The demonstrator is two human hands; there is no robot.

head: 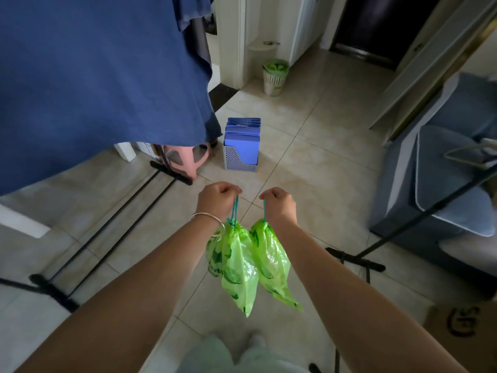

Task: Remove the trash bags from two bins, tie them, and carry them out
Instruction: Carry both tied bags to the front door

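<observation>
Green crinkly plastic trash bag with lime pictures [236, 267] hangs at 6 o'clock from the left hand [216, 196], which pinches its teal drawstring [235, 210]. Just beside it, the right hand [279, 201] pinches a second green plastic bag [273, 261]. A white bin [274, 78] stands at 12 o'clock.

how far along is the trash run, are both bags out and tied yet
Both look out and drawn shut: the left hand holds one green bag by its teal drawstring, and the right hand holds the other bag. The white bin ahead has a green liner. Carrying them out remains; the person stands indoors.
</observation>
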